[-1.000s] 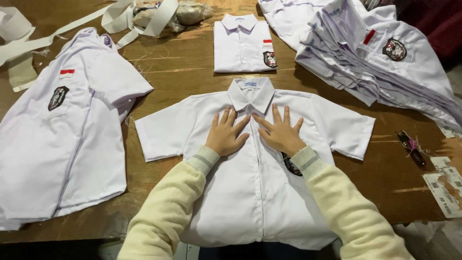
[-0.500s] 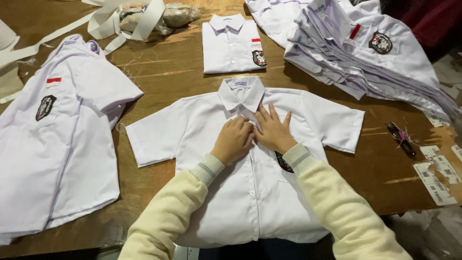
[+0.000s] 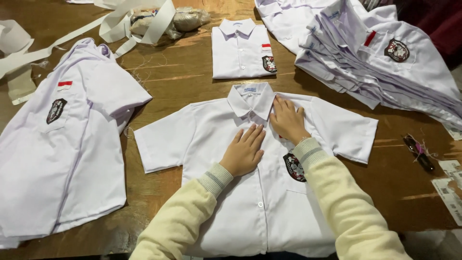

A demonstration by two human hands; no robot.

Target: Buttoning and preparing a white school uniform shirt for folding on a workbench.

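Note:
A white short-sleeved shirt (image 3: 211,144) lies face up and spread flat on the wooden table (image 3: 183,72), collar away from me. It has a dark round badge on the chest pocket. My left hand (image 3: 244,151) presses flat on the button placket below the collar. My right hand (image 3: 287,119) lies flat just right of the collar, fingers together and pointing up. Both arms wear cream sleeves with grey-striped cuffs. Neither hand grips anything.
A stack of spread shirts (image 3: 57,144) lies at the left. A folded shirt (image 3: 242,48) sits beyond the collar. A big pile of shirts (image 3: 380,62) fills the far right. White paper strips (image 3: 139,24) lie at the back, small scissors (image 3: 418,151) and paper tags (image 3: 450,192) at the right edge.
My right hand has slid up and to the right beside the collar. My left hand stays on the placket, a little lower relative to the right. The view shifted slightly.

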